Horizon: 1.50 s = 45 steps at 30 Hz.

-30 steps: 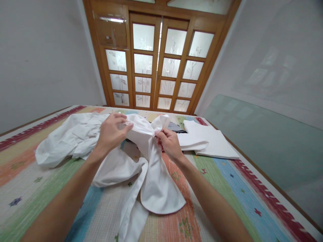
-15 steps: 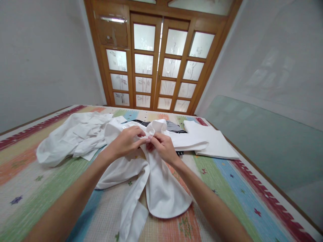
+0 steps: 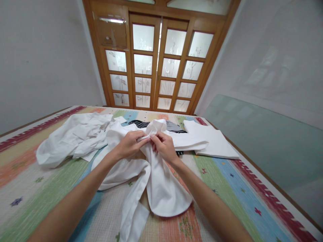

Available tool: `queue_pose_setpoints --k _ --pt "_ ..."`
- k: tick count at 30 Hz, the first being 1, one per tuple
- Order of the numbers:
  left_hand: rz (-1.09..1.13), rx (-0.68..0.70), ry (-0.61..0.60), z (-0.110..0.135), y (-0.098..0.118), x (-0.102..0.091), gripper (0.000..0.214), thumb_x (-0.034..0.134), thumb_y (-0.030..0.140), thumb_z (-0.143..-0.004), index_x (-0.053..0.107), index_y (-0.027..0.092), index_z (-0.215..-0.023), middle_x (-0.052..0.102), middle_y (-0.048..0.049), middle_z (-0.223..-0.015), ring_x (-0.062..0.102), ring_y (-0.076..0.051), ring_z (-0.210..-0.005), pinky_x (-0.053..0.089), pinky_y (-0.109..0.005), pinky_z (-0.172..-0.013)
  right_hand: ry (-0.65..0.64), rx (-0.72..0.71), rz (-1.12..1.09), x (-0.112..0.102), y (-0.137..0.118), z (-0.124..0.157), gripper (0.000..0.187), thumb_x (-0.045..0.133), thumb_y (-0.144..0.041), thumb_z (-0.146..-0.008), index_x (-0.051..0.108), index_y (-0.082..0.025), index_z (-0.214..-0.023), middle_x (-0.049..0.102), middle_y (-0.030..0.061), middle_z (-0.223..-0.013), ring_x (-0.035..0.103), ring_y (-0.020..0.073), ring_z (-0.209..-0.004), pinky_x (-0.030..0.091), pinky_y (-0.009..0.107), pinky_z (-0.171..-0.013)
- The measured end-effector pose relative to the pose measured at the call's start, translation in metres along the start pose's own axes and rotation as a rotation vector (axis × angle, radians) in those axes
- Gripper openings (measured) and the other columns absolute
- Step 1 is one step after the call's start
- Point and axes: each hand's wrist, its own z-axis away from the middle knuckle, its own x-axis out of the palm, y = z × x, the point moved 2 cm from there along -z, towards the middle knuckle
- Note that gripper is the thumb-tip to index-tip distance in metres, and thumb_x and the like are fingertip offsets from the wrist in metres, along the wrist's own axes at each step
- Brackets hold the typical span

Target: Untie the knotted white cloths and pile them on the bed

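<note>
Both together: bare left hand [image 3: 131,144] and bare right hand [image 3: 163,145] pinch one gathered spot of a white soft-fabric garment [image 3: 165,198], draped on a multicoloured striped cloth cover [image 3: 252,201]. Crumpled white cloth [image 3: 70,141] lies left, flat folded white fabric [image 3: 217,143] right.

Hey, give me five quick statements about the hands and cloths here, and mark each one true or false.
1. The left hand and right hand both pinch the white garment. True.
2. The two hands are spread wide apart. False: their fingertips are close together.
3. The crumpled white cloth lies to the left of the hands. True.
4. The folded white cloth lies on the left side. False: it lies on the right.
5. The cover under the cloths is plain white. False: it has coloured stripes and small motifs.
</note>
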Motion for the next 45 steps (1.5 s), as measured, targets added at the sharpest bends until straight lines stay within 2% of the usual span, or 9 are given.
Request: queue_pose_setpoints --k 4,10,16,21,27,32,40,45 --pt "0.035 -0.018 -0.023 0.0 0.005 -0.001 0.031 0.051 0.036 -0.091 0.061 0.016 -0.07 0.058 0.0003 -0.066 0.052 -0.012 -0.061 0.039 -0.022 -0.061 -0.112 0.026 -0.118 -0.003 -0.001 -0.003 0.04 0.058 -0.053 -0.088 0.051 -0.019 -0.069 0.052 -0.0041 -0.055 0.049 0.0103 -0.043 0.038 0.022 -0.045" --pt "0.111 -0.103 -0.027 0.0 0.009 -0.002 0.03 0.055 0.038 -0.087 0.065 0.015 -0.071 0.063 0.0 -0.066 0.054 -0.012 -0.062 0.04 -0.022 -0.061 -0.235 0.08 -0.159 -0.006 -0.004 -0.005 0.041 0.056 -0.057 -0.087 0.048 -0.02 -0.07 0.048 -0.0053 -0.051 0.044 0.01 -0.042 0.034 0.021 -0.044" --pt "0.212 -0.182 -0.001 -0.001 0.014 0.0 0.029 0.061 0.04 -0.082 0.069 0.015 -0.072 0.066 -0.0005 -0.067 0.056 -0.013 -0.063 0.042 -0.022 -0.058 -0.165 0.013 -0.073 -0.006 -0.002 -0.006 0.039 0.054 -0.052 -0.087 0.047 -0.019 -0.068 0.043 -0.0044 -0.058 0.04 0.0107 -0.053 0.032 0.022 -0.05" --pt "0.29 -0.223 0.014 0.0 0.015 0.002 0.029 0.066 0.04 -0.079 0.071 0.014 -0.069 0.067 -0.0003 -0.065 0.057 -0.014 -0.062 0.044 -0.022 -0.058 -0.151 0.011 -0.07 -0.004 0.0 -0.005 0.035 0.052 -0.048 -0.088 0.045 -0.02 -0.067 0.043 -0.0039 -0.058 0.042 0.0121 -0.055 0.034 0.023 -0.052" --pt "0.482 -0.278 -0.029 0.001 0.007 0.006 0.029 0.075 0.042 -0.073 0.076 0.014 -0.08 0.074 -0.0039 -0.08 0.065 -0.019 -0.074 0.05 -0.026 -0.068 -0.089 -0.099 0.044 -0.006 -0.004 -0.001 0.035 0.05 -0.043 -0.088 0.042 -0.02 -0.063 0.045 -0.0032 -0.056 0.042 0.0123 -0.054 0.033 0.024 -0.054" --pt "0.59 -0.293 -0.068 0.002 0.005 0.007 0.028 0.071 0.043 -0.078 0.077 0.016 -0.085 0.076 -0.0049 -0.087 0.067 -0.02 -0.08 0.052 -0.027 -0.072 -0.097 -0.165 0.091 -0.01 -0.01 -0.002 0.035 0.049 -0.038 -0.089 0.04 -0.02 -0.06 0.042 -0.0036 -0.054 0.04 0.0121 -0.053 0.031 0.025 -0.054" --pt "0.476 -0.25 -0.03 0.002 0.001 0.008 0.031 0.07 0.043 -0.079 0.078 0.015 -0.087 0.076 -0.0053 -0.088 0.068 -0.022 -0.084 0.051 -0.028 -0.079 -0.123 -0.134 -0.008 -0.009 -0.005 -0.003 0.03 0.048 -0.036 -0.09 0.045 -0.02 -0.065 0.045 -0.0032 -0.059 0.043 0.0132 -0.057 0.033 0.025 -0.057" --pt "0.365 -0.204 0.0 0.002 0.006 0.007 0.03 0.068 0.041 -0.079 0.077 0.015 -0.09 0.076 -0.0047 -0.089 0.069 -0.021 -0.083 0.051 -0.025 -0.076 -0.106 -0.095 -0.03 -0.009 -0.001 -0.004 0.028 0.048 -0.034 -0.089 0.045 -0.02 -0.065 0.044 -0.0035 -0.059 0.041 0.013 -0.057 0.032 0.025 -0.057"
